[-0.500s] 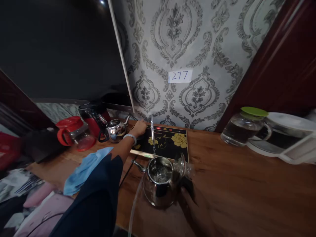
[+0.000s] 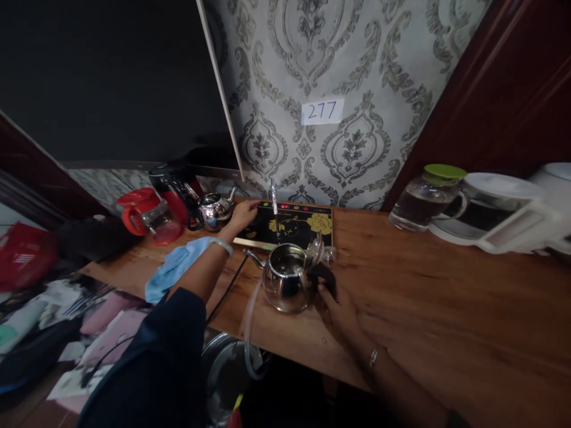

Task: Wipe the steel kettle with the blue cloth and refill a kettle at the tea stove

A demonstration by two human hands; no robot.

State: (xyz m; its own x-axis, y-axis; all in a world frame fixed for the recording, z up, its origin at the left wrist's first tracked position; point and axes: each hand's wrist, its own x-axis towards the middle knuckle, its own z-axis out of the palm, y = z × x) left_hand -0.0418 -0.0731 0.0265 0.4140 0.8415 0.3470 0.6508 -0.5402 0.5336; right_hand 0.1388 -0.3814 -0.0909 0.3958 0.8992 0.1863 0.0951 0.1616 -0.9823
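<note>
My right hand (image 2: 336, 306) is wrapped round the black handle of a steel kettle (image 2: 288, 288), which sits upright at the front of the wooden counter. Its glass-topped lid (image 2: 314, 249) is tipped open towards the handle, and liquid shows inside. Behind it lies a black electric tea stove (image 2: 292, 224) with gold flowers and lit red indicators. A thin chrome spout (image 2: 275, 202) rises from the stove and leans towards the kettle's mouth. At the stove's back left, my left hand (image 2: 244, 215) reaches with stretched fingers to the control strip, seemingly touching it.
Left of the stove stand a second steel kettle (image 2: 215, 211), a red-lidded glass jug (image 2: 149, 217) and a blue cloth (image 2: 178, 267). A green-lidded water pitcher (image 2: 428, 199) is at right. A clear hose (image 2: 248, 333) hangs over the counter's front edge by a metal bucket (image 2: 227, 380).
The view has tipped down, showing the front edge and bucket. The churned water in the kettle looks calmer. My left hand stays by the control strip, its fingers flatter; my right keeps the handle.
</note>
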